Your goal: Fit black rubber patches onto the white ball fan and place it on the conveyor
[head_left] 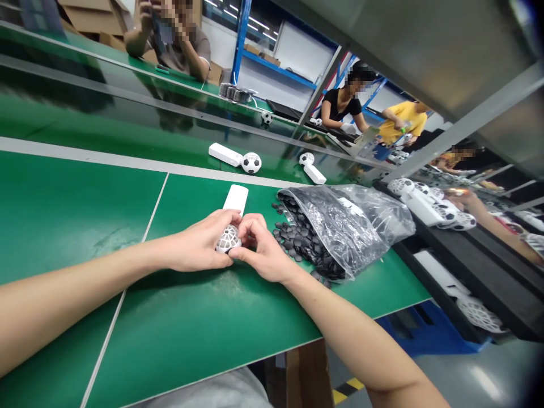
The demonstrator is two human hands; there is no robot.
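A white device [236, 199] with a round lattice head lies on the green table, its handle pointing away from me. My left hand [203, 241] is wrapped round the left side of the lattice head [228, 239]. On the other side, my right hand [264, 249] has its thumb and fingers bent together at the head's edge; whatever they may pinch is too small to make out. Just right of that hand, many black pieces [300, 241] spill from a clear plastic bag [344, 226].
Two white devices with black-and-white ball heads [251, 163] [306, 159] lie beyond a pale rail [85, 154]. At the right, a black tray [463, 255] holds several more devices. People sit across the line, and another person's arm [488, 218] reaches in at the right.
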